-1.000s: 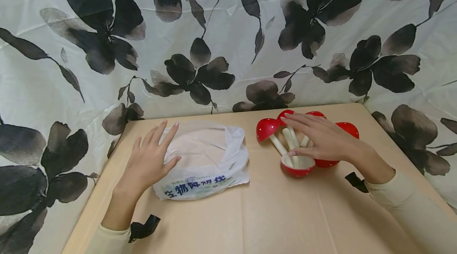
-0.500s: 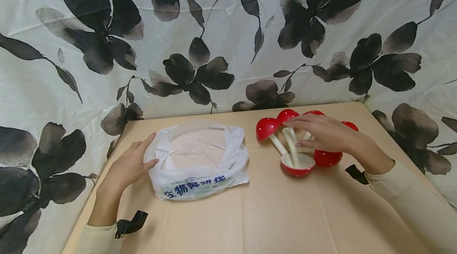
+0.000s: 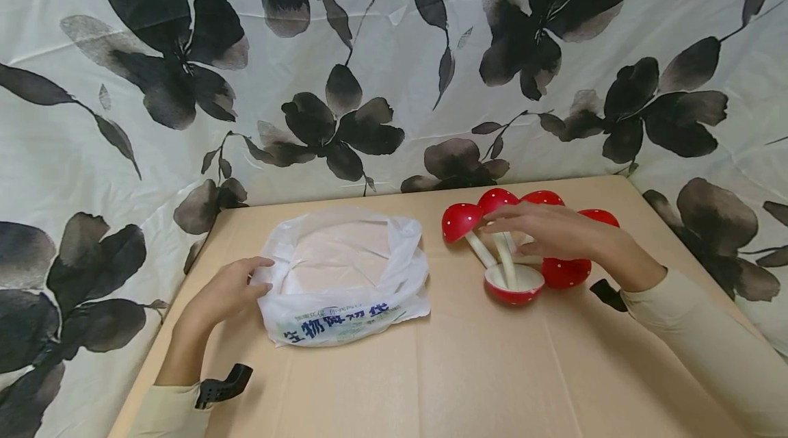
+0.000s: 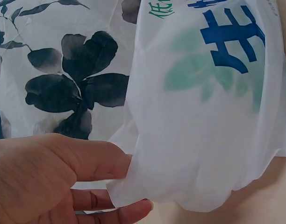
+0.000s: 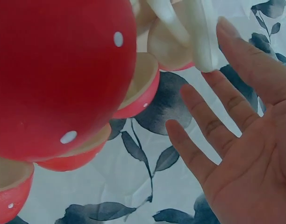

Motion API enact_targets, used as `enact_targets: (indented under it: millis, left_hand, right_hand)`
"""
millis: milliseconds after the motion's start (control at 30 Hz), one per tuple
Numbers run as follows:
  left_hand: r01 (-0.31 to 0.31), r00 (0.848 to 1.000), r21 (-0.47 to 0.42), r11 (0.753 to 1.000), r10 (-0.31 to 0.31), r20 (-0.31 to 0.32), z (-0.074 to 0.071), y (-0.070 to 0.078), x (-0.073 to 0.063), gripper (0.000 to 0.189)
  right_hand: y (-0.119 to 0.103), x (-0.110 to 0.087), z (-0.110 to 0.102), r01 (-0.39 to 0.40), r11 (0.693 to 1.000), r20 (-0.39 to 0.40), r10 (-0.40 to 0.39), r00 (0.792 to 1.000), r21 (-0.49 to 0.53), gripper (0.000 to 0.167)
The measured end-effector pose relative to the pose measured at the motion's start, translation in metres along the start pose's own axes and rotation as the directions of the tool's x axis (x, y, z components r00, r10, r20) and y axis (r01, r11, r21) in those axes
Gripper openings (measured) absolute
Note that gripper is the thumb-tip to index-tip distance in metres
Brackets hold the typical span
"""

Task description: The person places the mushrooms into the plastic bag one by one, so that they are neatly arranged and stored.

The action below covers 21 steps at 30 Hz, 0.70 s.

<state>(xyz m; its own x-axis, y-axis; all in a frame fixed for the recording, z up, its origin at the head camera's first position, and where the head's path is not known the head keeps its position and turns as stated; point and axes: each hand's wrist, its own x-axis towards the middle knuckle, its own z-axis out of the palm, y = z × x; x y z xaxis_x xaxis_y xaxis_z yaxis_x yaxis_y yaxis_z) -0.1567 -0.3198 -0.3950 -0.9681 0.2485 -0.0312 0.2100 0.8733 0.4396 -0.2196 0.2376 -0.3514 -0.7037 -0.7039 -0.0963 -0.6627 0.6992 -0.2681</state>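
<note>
Presently, near the centre-left of the head view, a thin white plastic bag with blue and green lettering (image 3: pixel 406 294) lies flat on a smooth, light wood-coloured tabletop (image 3: pixel 468 373), its printed side facing the lower edge of the frame and a beige patch showing across its middle. At its left end is the left hand (image 3: pixel 223 293), with thumb and fingers pinching the edge of the bag. The left wrist view shows the thumb on one side of the thin plastic and fingers on the other, with the blue print at the upper right.

To the right of the frame's centre lies a cluster of toy-like mushrooms with glossy red, white-dotted caps and cream stems (image 3: pixel 460 222). Six caps can be seen. The lowest one is turned so that its hollow, pale underside faces up, with a stem rising from it; the leftmost mushroom's stem slants down to that cap's rim. Over the cluster is the right hand (image 3: pixel 557 229), palm down, its fingers extended and relaxed, gripping nothing. In the right wrist view the fingers are spread near the end of a cream stem at the top of the frame; whether a fingertip touches it, I cannot tell.

Both arms wear cream sleeves (image 3: pixel 695 335), each with a black piece at the wrist (image 3: pixel 223 387). Behind, a white cloth printed with dark grey and black flowers (image 3: pixel 425 123) fills the upper half.
</note>
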Motion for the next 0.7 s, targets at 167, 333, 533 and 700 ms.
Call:
enact_targets:
  millis: [167,333,533,700]
  left_hand:
    - [0.006,1.0,0.004,1.0,-0.006,0.006,0.003,0.0009,0.0013,0.042]
    - [0.007,1.0,-0.033,0.999,-0.007,0.002,0.0042,0.0032,0.0021,0.044]
    - [-0.004,1.0,-0.084,0.996,0.003,-0.011,0.0039,0.0018,0.002,0.048]
    - [0.011,1.0,-0.098,0.995,-0.012,-0.013,0.0023,0.0021,0.0016,0.05]
  right_hand:
    - [0.0043,0.0037,0.0046,0.03,0.999,-0.002,-0.03,1.0,0.019,0.069]
    - [0.0077,0.0056,0.0082,0.045,0.999,-0.047,-0.044,0.998,0.013,0.058]
    - [0.0092,0.0053,0.0081,0.025,1.0,-0.085,-0.026,0.996,-0.016,0.044]
    - [0.0101,0.003,0.0074,0.017,0.999,-0.108,-0.022,0.994,-0.049,0.041]
